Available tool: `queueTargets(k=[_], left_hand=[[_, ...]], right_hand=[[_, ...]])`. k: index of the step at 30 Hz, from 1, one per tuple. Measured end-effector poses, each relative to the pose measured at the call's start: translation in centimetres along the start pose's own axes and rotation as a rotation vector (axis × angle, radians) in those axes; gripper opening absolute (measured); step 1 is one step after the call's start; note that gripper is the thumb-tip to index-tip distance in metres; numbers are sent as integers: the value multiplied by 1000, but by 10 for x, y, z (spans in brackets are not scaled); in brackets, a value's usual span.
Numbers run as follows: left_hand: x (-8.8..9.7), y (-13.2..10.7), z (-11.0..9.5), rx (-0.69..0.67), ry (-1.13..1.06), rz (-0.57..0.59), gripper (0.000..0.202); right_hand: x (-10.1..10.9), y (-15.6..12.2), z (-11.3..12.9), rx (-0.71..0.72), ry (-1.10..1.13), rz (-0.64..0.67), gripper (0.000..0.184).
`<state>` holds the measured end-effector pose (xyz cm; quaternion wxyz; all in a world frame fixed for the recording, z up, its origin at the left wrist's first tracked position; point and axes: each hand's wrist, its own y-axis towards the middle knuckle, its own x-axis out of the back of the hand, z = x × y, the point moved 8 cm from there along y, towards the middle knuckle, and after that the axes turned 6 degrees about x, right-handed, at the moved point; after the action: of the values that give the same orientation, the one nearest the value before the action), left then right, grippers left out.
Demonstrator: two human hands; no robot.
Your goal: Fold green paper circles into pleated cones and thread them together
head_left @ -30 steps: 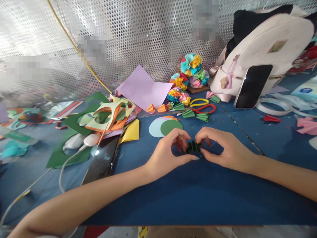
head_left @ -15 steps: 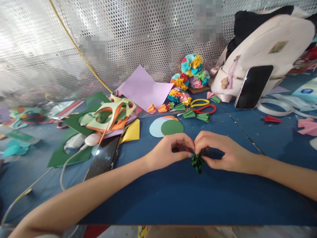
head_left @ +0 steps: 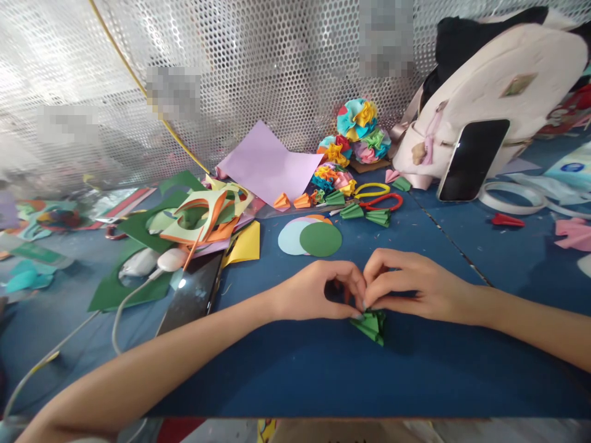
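A folded green paper piece (head_left: 370, 327), pleated and fanned out at its lower end, is pinched at its narrow top between both hands. My left hand (head_left: 330, 289) comes from the left with thumb and fingers closed on it. From the right, my right hand (head_left: 410, 283) meets it, fingertips pressed together at the same spot. The exact grip of the right fingertips is partly hidden. Just behind the hands lie overlapping paper circles, a green circle (head_left: 321, 239) on top of a light blue circle (head_left: 290, 237).
Green pleated pieces (head_left: 378, 217), scissors (head_left: 385, 202) and paper pompoms (head_left: 357, 120) lie farther back. At left are paper scraps (head_left: 198, 215) and a dark phone (head_left: 191, 292). A phone (head_left: 473, 160) leans on a pale backpack (head_left: 503, 92), near a tape roll (head_left: 512, 198).
Both hands have moved slightly lower and nearer with the green paper piece. Its pleated end has turned and now shows wider and lighter. Things on the table stay put.
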<state>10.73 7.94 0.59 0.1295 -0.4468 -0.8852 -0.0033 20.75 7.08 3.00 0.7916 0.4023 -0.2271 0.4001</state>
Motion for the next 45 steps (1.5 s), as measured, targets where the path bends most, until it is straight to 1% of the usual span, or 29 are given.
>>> queueTargets(k=[3,7,11,14,16,18,21,24,27,31,38,42,45], left_hand=[[0,-2,-5,-39,102,-17,17],[2,-3,-8,-80,186,-38,15],[2,-4,-8,-83,231,-29,13],[0,-6,-17,-132,256,-12,24],[-4,-7,-26,-178,272,28,31],[-10,-9,-31,-199,302,98,31],[-21,-10,-30,-175,336,209,24],[-24,-9,-23,-149,316,253,20],[-20,-8,-23,-172,292,230,20],[-14,-6,-22,-203,281,170,21],[-3,-1,-6,-135,164,78,23],[5,0,-3,-98,65,63,19],[11,1,-1,-77,25,23,19]], right_hand=[[5,-1,-1,-29,-11,-55,12],[14,-5,-5,-88,-11,-135,7],[14,-9,-14,-176,-20,-137,4],[13,-11,-17,-198,-27,-123,7],[13,-11,-19,-206,-19,-118,7],[13,-12,-20,-214,-15,-120,7],[13,-13,-22,-226,-17,-119,8],[12,-13,-25,-238,-9,-114,10],[13,-13,-26,-245,4,-121,11],[15,-14,-26,-243,11,-127,10],[13,-17,-31,-264,32,-108,11],[13,-17,-31,-267,40,-111,11],[13,-17,-32,-272,45,-104,11]])
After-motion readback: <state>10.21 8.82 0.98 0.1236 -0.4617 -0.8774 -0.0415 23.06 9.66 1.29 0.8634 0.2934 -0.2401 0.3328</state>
